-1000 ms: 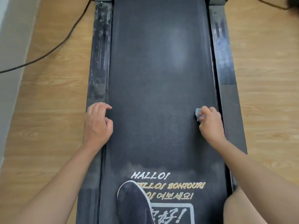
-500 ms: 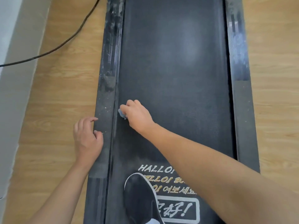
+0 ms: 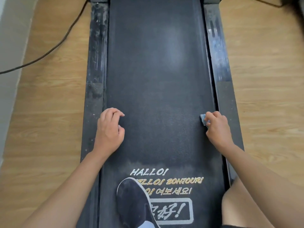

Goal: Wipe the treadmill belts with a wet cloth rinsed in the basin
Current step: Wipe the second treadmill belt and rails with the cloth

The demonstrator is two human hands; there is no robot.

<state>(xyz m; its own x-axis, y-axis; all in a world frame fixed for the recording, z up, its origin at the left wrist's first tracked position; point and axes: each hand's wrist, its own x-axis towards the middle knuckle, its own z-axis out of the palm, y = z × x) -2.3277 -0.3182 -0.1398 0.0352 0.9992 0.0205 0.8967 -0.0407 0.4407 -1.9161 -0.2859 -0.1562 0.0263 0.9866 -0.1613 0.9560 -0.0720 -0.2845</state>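
The black treadmill belt (image 3: 158, 79) runs straight ahead between two dusty side rails. My right hand (image 3: 217, 129) grips a small blue cloth (image 3: 203, 121) and presses it on the belt at its right edge. Only a corner of the cloth shows past my fingers. My left hand (image 3: 109, 129) rests on the belt's left edge, fingers loosely curled and holding nothing. No basin is in view.
A dark mat with printed greetings (image 3: 169, 195) lies on the near end of the belt, with my dark shoe (image 3: 133, 201) on it. The rails (image 3: 96, 63) are dusty. A black cable (image 3: 54, 46) crosses the wooden floor at left. A pale wall is far left.
Half a second ago my right hand held the cloth at the belt's left edge; it has swept across to the right edge. My left hand moved from the left rail onto the belt.
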